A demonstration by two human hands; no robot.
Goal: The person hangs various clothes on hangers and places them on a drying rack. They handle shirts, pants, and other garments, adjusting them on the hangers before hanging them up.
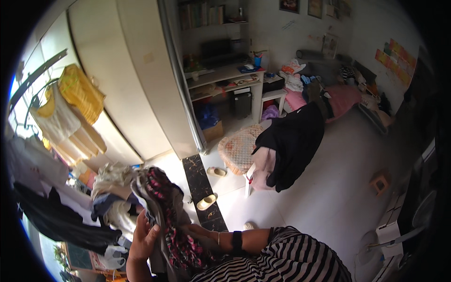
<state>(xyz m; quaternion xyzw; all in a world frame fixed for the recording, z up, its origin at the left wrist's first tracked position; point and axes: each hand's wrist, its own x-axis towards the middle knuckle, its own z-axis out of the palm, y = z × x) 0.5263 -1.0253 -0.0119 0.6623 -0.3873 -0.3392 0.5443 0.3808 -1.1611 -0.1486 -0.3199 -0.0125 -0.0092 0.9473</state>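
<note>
In front of my body is a bundle of clothes, with a pink, red and black patterned garment [183, 243] bunched against a grey garment [160, 215]. My left hand [143, 231] grips the grey cloth at its left edge, thumb on the near side. From the right, my right hand [197, 231] reaches into the bundle and holds it; cloth hides its fingers. Just beyond my left hand is a heap of light and dark clothes [118, 197]; what supports it is hidden.
Hanging clothes, including a yellow garment [82, 93] and a black one [63, 218], crowd the left. Ahead stands a chair with a quilted cushion [241, 144], black clothing [296, 141] draped over it. Slippers [207, 202] lie near a dark floor strip [197, 176]. A fan [370, 246] stands right.
</note>
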